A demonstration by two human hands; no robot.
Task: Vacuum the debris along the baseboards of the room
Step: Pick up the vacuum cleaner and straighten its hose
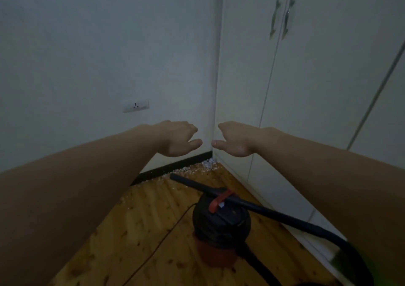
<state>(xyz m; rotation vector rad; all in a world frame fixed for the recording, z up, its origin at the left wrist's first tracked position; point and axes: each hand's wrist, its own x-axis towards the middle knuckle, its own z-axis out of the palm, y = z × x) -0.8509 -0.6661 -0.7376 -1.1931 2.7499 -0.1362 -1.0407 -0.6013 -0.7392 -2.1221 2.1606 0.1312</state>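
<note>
In the head view, both bare arms reach forward toward the far corner of the room. The left hand [178, 137] and the right hand [235, 137] hover palm down, side by side and apart, with a narrow gap between the thumbs. The fingers [188, 126] of both hands are released, stretched out and relaxed, grasping nothing.

Below the hands, white debris [207, 164] lies heaped in the far corner and trails leftward along the black baseboard [175, 166], with more flecks scattered on the wooden floor [140, 231] nearer the camera. The vacuum [221, 220], a black canister with a red base, stands on the floor near the middle of the view, well apart from both hands. Its black tube [190, 182] lies across the top of the canister under a red clip [219, 200], the open end pointing toward the debris near the baseboard; the hose [306, 225] runs off to the near right. A thin cord [168, 231] runs across the floor left of the canister.

On the left wall a white socket [135, 106] sits above the baseboard. White cupboard doors [306, 88] with two metal handles [280, 18] fill the right side.
</note>
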